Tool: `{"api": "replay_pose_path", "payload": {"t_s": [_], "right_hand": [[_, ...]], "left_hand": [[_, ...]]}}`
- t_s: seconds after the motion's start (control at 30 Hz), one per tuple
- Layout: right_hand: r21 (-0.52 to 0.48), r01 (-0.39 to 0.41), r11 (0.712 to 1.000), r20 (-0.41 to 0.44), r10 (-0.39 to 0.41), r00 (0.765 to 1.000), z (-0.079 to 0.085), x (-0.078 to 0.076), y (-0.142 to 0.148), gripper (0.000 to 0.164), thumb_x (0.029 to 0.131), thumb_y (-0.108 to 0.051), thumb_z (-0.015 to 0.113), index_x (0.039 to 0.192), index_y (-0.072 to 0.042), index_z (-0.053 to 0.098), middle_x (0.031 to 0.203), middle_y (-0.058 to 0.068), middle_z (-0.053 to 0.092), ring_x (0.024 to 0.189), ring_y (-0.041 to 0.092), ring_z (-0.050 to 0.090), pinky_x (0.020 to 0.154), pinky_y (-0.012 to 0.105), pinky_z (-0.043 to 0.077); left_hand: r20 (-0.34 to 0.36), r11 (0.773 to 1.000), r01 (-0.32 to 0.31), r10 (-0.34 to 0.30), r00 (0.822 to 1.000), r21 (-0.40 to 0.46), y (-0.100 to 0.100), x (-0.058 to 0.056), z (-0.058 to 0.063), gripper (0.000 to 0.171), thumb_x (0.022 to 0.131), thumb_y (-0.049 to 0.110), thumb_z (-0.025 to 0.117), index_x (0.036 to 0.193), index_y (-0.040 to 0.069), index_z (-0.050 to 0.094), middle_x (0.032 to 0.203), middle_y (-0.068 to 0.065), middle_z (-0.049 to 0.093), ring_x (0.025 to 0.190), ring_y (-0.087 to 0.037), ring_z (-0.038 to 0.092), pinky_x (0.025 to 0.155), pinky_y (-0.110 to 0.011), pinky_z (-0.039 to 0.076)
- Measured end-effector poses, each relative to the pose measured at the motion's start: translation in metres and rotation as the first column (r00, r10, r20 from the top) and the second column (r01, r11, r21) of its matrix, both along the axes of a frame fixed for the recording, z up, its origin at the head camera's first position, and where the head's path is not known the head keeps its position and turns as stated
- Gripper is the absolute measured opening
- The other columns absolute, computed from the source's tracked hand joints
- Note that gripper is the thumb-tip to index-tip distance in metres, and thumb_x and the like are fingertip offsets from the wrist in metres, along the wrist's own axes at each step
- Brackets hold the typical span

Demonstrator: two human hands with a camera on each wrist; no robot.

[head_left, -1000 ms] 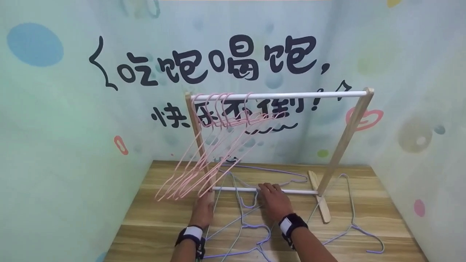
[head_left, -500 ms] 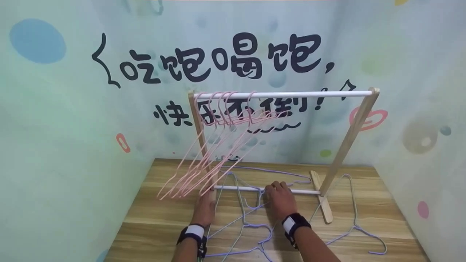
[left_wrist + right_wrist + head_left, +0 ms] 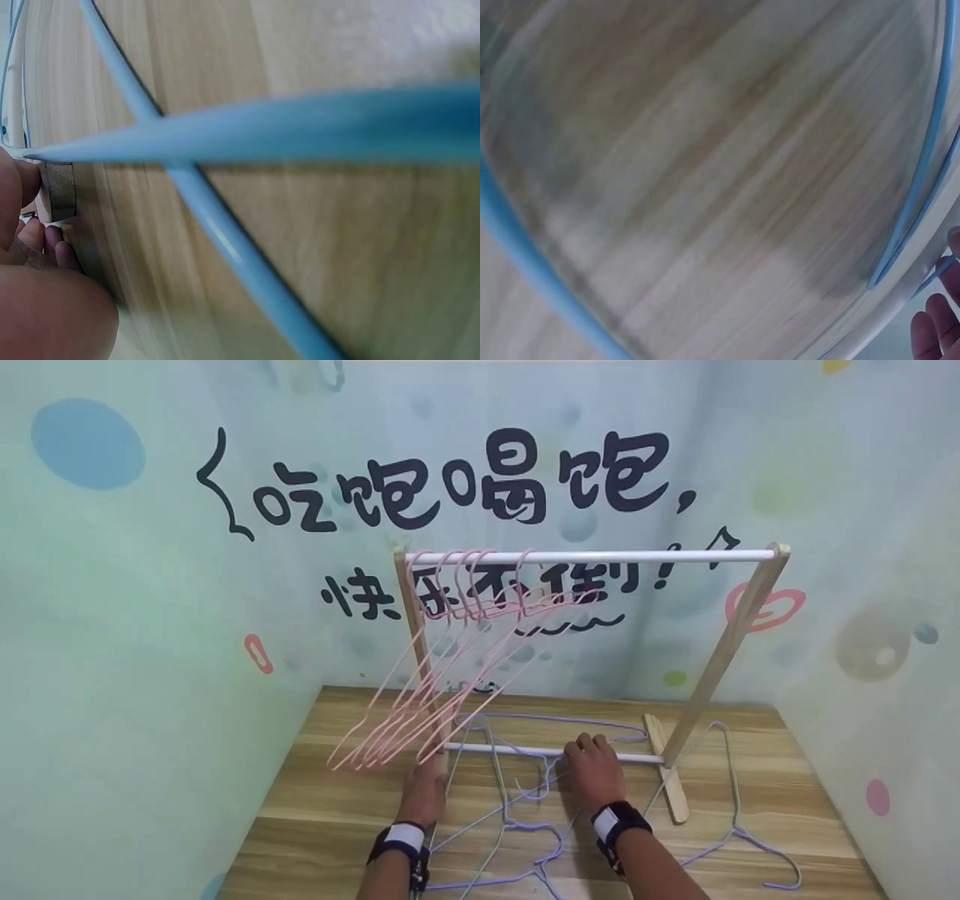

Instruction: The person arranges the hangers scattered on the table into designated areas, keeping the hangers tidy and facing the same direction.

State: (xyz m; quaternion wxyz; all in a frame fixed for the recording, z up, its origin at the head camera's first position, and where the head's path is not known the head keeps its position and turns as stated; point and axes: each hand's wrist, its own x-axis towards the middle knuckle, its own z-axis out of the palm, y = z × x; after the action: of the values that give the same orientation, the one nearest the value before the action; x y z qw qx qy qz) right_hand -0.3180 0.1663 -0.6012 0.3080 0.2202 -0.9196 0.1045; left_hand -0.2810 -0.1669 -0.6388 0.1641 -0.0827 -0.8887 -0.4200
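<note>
A small clothes rack (image 3: 637, 556) with wooden posts and white bars stands on the wooden table. My left hand (image 3: 424, 795) grips its left wooden foot (image 3: 61, 191), thumb on one side and fingers on the other. By the lower white bar (image 3: 517, 749), my right hand (image 3: 596, 769) pinches a bluish-purple clothes hanger; its wire (image 3: 934, 277) runs between thumb and forefinger in the right wrist view. That hanger's hook (image 3: 549, 780) points toward me, left of the hand. Several pink hangers (image 3: 520, 592) hang at the left of the top bar.
Several more bluish-purple hangers lie on the table: one at the right (image 3: 733, 795), others overlapping in front of the rack, such as the hanger with a hook (image 3: 559, 840) near the front. The right wooden foot (image 3: 675, 795) points forward. Printed walls enclose the table (image 3: 300, 825).
My right hand has slid a little to the right along the lower bar, and the hanger's hook has shifted right with it. My left hand stays at the left foot.
</note>
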Motion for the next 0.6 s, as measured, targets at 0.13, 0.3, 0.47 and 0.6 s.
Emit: {"api": "replay_pose_path", "payload": {"t_s": [0.13, 0.3, 0.47, 0.6], "right_hand": [[-0.059, -0.024, 0.998, -0.022, 0.023, 0.999, 0.002, 0.000, -0.001, 0.017, 0.085, 0.007, 0.083, 0.093, -0.003, 0.073, 0.093, 0.012, 0.062, 0.085, 0.035, 0.058, 0.074, 0.048, 0.057], [-0.155, -0.042, 0.987, -0.046, 0.035, 0.998, 0.005, -0.002, -0.004, 0.016, 0.085, 0.004, 0.087, 0.091, -0.004, 0.074, 0.090, 0.011, 0.062, 0.085, 0.037, 0.058, 0.074, 0.050, 0.055], [-0.278, -0.052, 0.959, 0.007, 0.056, 0.998, 0.012, -0.005, -0.008, 0.010, 0.092, 0.005, 0.082, 0.092, -0.003, 0.076, 0.092, 0.011, 0.064, 0.083, 0.038, 0.060, 0.074, 0.052, 0.056], [-0.339, -0.062, 0.939, 0.029, 0.077, 0.997, 0.019, -0.005, -0.011, 0.009, 0.095, 0.007, 0.079, 0.094, -0.002, 0.076, 0.091, 0.011, 0.063, 0.079, 0.034, 0.059, 0.069, 0.051, 0.054]], "left_hand": [[0.004, 1.000, -0.005, 0.005, 1.000, 0.009, 0.002, 0.004, 0.005, 0.051, 0.102, -0.005, 0.055, 0.150, -0.019, 0.047, 0.146, -0.043, 0.054, 0.137, -0.067, 0.046, 0.117, -0.075, 0.033], [0.004, 1.000, 0.001, -0.001, 1.000, 0.004, 0.005, 0.008, 0.011, 0.049, 0.102, -0.005, 0.052, 0.150, -0.016, 0.048, 0.146, -0.042, 0.056, 0.137, -0.067, 0.047, 0.117, -0.074, 0.035], [-0.042, 1.000, 0.013, -0.014, 0.999, -0.007, 0.004, 0.011, 0.015, 0.048, 0.102, -0.004, 0.054, 0.148, -0.017, 0.049, 0.144, -0.044, 0.056, 0.132, -0.070, 0.049, 0.113, -0.077, 0.037], [-0.062, 1.000, 0.023, -0.023, 0.998, -0.006, 0.001, 0.006, 0.008, 0.049, 0.101, -0.004, 0.054, 0.148, -0.017, 0.049, 0.146, -0.044, 0.054, 0.131, -0.071, 0.048, 0.114, -0.078, 0.035]]}}
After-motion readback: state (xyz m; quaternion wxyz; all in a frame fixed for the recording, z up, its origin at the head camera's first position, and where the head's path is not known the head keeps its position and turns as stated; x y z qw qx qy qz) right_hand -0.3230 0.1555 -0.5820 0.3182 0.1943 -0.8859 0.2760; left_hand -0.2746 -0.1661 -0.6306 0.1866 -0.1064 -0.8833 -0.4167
